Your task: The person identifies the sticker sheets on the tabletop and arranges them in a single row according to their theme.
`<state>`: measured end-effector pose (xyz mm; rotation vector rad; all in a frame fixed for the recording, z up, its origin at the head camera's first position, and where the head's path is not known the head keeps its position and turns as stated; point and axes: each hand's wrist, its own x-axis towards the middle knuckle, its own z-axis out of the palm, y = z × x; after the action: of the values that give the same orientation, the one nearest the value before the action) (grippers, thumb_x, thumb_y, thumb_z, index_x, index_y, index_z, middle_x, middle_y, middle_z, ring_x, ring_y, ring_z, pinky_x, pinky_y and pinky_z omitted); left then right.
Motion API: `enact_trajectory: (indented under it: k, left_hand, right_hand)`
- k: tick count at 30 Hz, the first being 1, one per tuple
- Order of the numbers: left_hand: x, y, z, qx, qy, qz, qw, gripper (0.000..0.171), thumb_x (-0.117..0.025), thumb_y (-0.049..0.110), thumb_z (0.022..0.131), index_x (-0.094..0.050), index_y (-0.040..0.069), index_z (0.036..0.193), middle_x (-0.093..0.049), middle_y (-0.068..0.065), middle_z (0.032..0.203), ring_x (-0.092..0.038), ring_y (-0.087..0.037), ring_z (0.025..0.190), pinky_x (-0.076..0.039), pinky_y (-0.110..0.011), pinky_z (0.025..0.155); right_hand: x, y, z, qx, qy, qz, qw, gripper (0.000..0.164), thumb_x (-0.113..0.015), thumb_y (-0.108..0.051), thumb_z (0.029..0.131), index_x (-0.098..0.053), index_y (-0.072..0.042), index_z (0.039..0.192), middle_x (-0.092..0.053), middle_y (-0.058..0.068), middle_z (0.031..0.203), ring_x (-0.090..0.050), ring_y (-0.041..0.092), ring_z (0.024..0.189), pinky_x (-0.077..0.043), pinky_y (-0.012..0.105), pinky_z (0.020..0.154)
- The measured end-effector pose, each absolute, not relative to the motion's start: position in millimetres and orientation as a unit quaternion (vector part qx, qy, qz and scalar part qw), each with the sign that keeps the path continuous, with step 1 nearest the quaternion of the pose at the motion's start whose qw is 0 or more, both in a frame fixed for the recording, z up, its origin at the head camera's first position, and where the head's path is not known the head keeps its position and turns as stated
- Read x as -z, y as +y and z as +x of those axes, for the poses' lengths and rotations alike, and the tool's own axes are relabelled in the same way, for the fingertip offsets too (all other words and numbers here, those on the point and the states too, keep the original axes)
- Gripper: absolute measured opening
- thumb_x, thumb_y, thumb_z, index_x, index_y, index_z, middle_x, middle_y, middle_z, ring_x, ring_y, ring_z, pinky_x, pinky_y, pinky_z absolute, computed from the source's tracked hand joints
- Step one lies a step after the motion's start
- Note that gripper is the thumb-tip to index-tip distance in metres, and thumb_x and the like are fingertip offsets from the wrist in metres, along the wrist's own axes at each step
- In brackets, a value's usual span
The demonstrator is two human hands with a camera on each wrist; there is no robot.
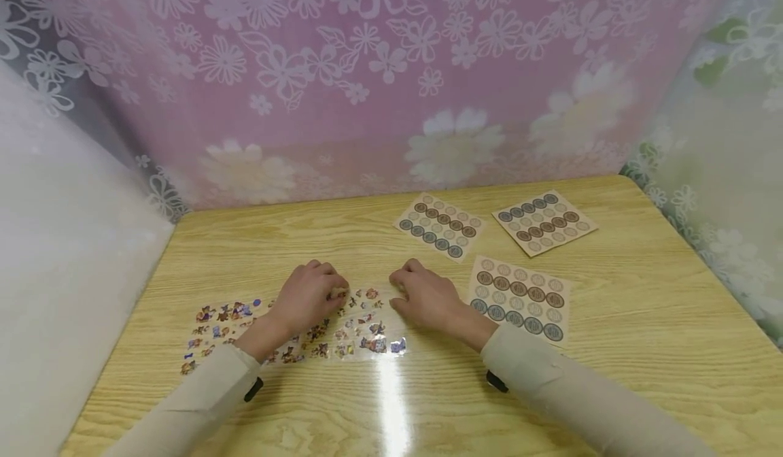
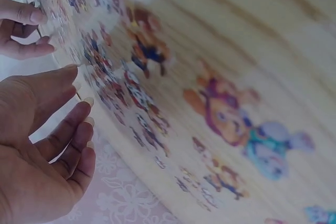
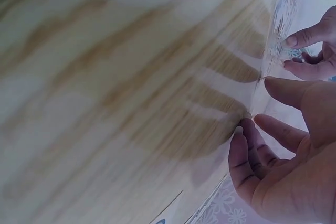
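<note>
Clear sticker sheeting (image 1: 373, 334) printed with small cartoon dog figures lies flat on the wooden table; whether it is one piece or more I cannot tell. My left hand (image 1: 306, 297) reaches over its middle, thumb and bent fingers touching down near the far edge. At its right end, my right hand (image 1: 425, 297) rests its fingertips by the far corner, with thumb and forefinger apart. In the left wrist view, large dog stickers (image 2: 231, 114) show beside the left hand (image 2: 44, 140). The right wrist view has the right hand (image 3: 289, 150) touching a glossy surface; no firm grip shows.
Three tan sheets of round printed labels lie to the right: one (image 1: 439, 226) at the back, one (image 1: 544, 222) farther right, one (image 1: 518, 299) partly behind my right forearm. Floral curtains (image 1: 367, 103) border the table's (image 1: 642, 307) back and sides.
</note>
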<state>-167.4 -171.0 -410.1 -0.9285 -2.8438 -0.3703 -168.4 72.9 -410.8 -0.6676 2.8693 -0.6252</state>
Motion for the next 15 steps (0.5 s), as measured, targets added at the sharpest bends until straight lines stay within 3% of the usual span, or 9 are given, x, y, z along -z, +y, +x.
enact_trajectory:
  k: [8,15]
  left_hand:
    - [406.7,-166.9,-168.5,0.105,-0.941,-0.310,0.081,0.018,-0.077,0.017,0.080,-0.074,0.013,0.097,-0.065,-0.001,0.094,-0.056,-0.021,0.084,-0.047,-0.042,0.074]
    - [405.5,-164.0,-165.7,0.065,-0.946,-0.310,0.076,0.030,-0.075,0.017,0.082,-0.069,0.012,0.111,-0.063,-0.003,0.103,-0.057,-0.023,0.093,-0.048,-0.044,0.080]
  right_hand:
    - [410.5,73.4,-171.2,0.199,0.951,-0.229,0.064,0.042,-0.069,-0.030,0.087,-0.062,-0.013,0.125,-0.053,0.003,0.114,-0.055,0.014,0.082,-0.047,0.030,0.060]
    - [409.4,78.9,-174.1,0.197,0.950,-0.227,0.083,0.044,-0.062,-0.035,0.091,-0.058,-0.016,0.131,-0.054,0.001,0.117,-0.056,0.014,0.090,-0.049,0.033,0.068]
